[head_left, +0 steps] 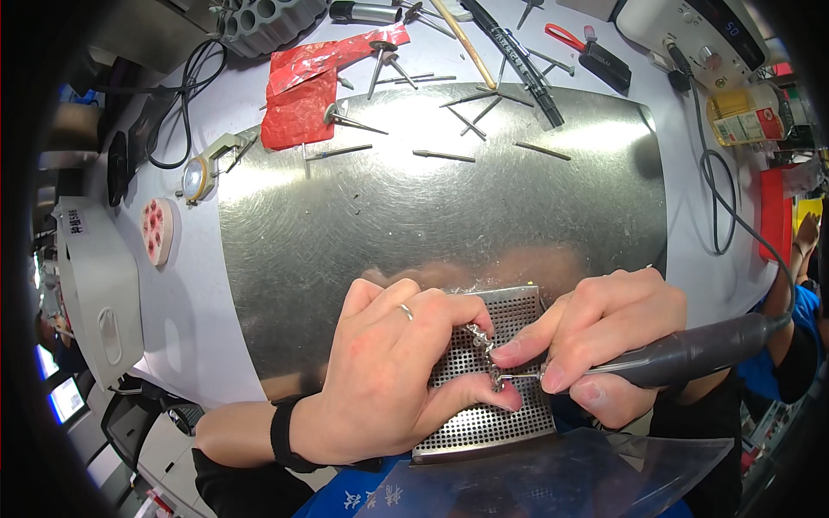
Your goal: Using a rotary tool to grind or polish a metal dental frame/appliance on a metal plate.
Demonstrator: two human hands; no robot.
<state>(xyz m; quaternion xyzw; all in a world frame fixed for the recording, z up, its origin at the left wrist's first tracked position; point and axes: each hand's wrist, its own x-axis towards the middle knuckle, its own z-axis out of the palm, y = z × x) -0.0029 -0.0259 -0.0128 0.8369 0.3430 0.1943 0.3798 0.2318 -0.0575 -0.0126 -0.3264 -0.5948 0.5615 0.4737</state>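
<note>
My left hand (371,380) wears a ring and a dark wristband. Its thumb and index finger pinch a small, shiny, knobbly metal dental framework (480,342). Held like a pen, a dark grey rotary handpiece (695,350) lies in my right hand (609,332). Its thin bur reaches the lower end of the framework, and my right thumb rests against the framework's side. Both hands are over a perforated metal grille (453,423) at the front edge of a steel plate (389,229). The fingers cover part of the framework.
Several loose burs (444,156), red packaging (298,108) and a black marker (515,60) lie toward the back. A dial gauge (197,179) and a pink-and-white dental model (156,231) are on the left. The handpiece cord (725,194) runs along the right, near a bottle (744,116) and control unit (691,39).
</note>
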